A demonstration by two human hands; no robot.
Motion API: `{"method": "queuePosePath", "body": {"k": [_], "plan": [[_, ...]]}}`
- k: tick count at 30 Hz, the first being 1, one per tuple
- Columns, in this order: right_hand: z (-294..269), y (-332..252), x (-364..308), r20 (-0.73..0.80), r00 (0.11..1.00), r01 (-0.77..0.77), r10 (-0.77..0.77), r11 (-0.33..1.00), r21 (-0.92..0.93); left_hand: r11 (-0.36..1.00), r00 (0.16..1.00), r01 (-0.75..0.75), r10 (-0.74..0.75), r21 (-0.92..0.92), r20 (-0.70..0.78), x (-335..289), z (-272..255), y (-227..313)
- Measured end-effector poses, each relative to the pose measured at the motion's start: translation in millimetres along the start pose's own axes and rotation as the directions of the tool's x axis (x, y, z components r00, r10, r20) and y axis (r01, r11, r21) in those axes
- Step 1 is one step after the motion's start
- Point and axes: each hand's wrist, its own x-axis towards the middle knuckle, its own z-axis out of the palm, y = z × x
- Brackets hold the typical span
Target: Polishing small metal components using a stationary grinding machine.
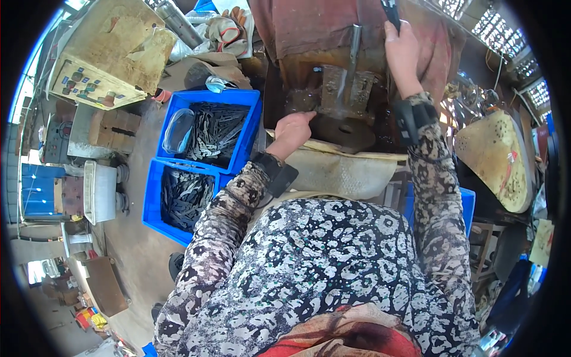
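A dark, oily press machine [345, 89] fills the far middle of the scene, with a steel die block [340, 90] set on its bed and a round dark plate [344, 132] just nearer. A worn cloth [339, 169] lies draped over the machine's near edge. To the left stand two blue plastic crates: the far crate [209, 128] holds a heap of flat dark metal blanks plus a clear plastic scoop [178, 131], and the near crate [178, 199] holds more of the same blanks [185, 196].

The right hand [401, 50] is raised at the far right of the machine, its fingers wrapped shut around a black lever handle [391, 12]. The left hand [292, 131] reaches to the left side of the die block, fingers drawn together and pointing at the bed; whether they pinch a blank there I cannot tell, since the fingertips sit against dark, wet metal.

The blanks look like thin, narrow strips of stamped steel, grey-black and dull. I judge each one light and stiff, with an oily, slippery surface and edges that may be sharp; pinching one by its flat faces near one end seems the safest hold. The lever handle looks rigid and wants a full fist grip.
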Motion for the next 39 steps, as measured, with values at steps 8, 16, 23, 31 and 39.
{"method": "queuePosePath", "body": {"k": [8,16,23,31,39], "plan": [[31,-6,32,-0.105,0.964,0.226,-0.246,0.959,-0.168,0.997,0.996,-0.077,0.076,0.022,0.047,-10,3,34],[38,6,42,-0.116,0.908,0.37,-0.402,0.9,-0.229,0.991,0.988,-0.134,0.133,0.003,0.08,-17,-6,61],[28,-6,39,-0.283,0.806,0.447,-0.52,0.848,-0.284,0.97,0.962,-0.242,0.245,0.036,-0.12,-25,5,55],[21,-13,36,-0.309,0.787,0.455,-0.534,0.841,-0.293,0.955,0.944,-0.289,0.296,0.068,-0.145,-31,1,57],[23,-13,36,-0.31,0.791,0.449,-0.528,0.844,-0.293,0.981,0.979,-0.192,0.193,0.03,-0.064,-32,-7,62]]}}
